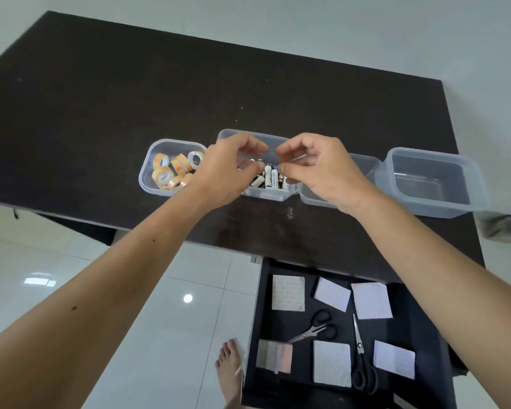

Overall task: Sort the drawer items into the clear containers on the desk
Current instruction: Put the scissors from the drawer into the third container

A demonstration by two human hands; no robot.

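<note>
A: Well, four clear tubs stand in a row on the dark worktop (101, 113). What is in each?

B: The leftmost tub (148, 160) has rolls of tape (174, 169), orange-brown with white cores, lying jumbled. The second tub (272, 196) holds batteries (270, 178), mostly lying on their sides, packed toward the near end.

A: And the other two?

B: The third tub (363, 169) is largely hidden behind the right wrist; I see nothing in the part that shows. The large tub (431, 184) at the right end shows only its bare floor.

A: Where are the hands?

B: Both are over the battery tub. The left hand (227, 169) has its fingers curled, tips down among the batteries; I cannot tell whether it grips one. The right hand (319, 169) has curled fingers too, thumb and forefinger pinched close above the batteries, but what lies between them is too small to make out.

A: And the drawer?

B: The drawer (425, 335) stands open below the worktop's near edge. In it lie two pairs of scissors (313, 329) and several square paper pads (371, 301), spread apart on its black floor.
</note>
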